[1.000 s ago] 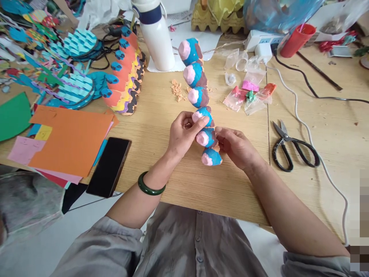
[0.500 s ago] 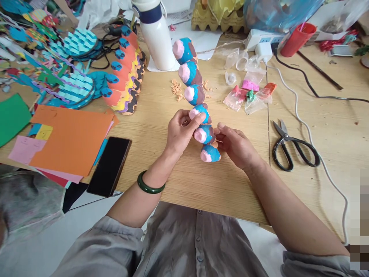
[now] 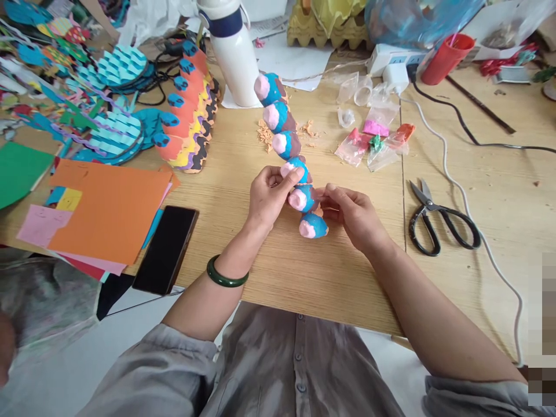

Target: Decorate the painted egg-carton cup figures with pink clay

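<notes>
The left hand [image 3: 270, 197], wearing a green jade bangle [image 3: 223, 276], is curling closely around the fourth segment of a jointed chain of blue, pink and brown painted egg-carton cups [image 3: 286, 145], its thumb pressing on top. The right hand [image 3: 353, 217] is pinching the next segment from the right side. The chain is stretching across the middle of a pale wooden worktop [image 3: 339, 284], its far end just beside a white insulated bottle [image 3: 232, 58]. Pale wood shavings [image 3: 264, 134] are lying beside it, and black-handled steel scissors [image 3: 443, 223] are resting towards the worktop's right side.
</notes>
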Tool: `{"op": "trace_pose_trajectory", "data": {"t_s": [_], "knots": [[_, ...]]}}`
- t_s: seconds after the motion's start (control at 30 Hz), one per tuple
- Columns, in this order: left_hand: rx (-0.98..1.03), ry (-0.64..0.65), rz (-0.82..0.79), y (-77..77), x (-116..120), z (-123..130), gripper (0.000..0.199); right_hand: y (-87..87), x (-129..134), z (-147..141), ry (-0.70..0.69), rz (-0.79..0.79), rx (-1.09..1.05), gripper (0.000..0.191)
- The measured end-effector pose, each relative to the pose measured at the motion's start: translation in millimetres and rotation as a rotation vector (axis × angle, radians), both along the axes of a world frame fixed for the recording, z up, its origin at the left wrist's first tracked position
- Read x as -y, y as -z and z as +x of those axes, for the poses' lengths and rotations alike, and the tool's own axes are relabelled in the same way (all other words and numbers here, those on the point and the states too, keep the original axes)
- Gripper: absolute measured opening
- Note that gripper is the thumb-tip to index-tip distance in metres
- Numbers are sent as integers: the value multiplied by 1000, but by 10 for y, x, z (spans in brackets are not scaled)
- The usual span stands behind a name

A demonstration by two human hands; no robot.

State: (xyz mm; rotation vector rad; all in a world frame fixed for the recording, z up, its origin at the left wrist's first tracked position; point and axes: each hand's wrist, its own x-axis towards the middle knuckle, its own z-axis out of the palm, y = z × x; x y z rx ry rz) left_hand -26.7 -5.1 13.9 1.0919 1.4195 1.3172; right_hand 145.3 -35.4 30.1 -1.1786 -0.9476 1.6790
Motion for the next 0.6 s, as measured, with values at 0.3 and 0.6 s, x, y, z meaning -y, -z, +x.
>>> {"op": "trace_pose_trajectory", "data": {"t_s": [0.3,0.6], "knots": [[-182,54,-163,43,29,-39,50,91,-9,-20,85,165,206,32],[-530,71,-64,-2,32,-12,46,249,12,3,-5,327,435,34]]}}
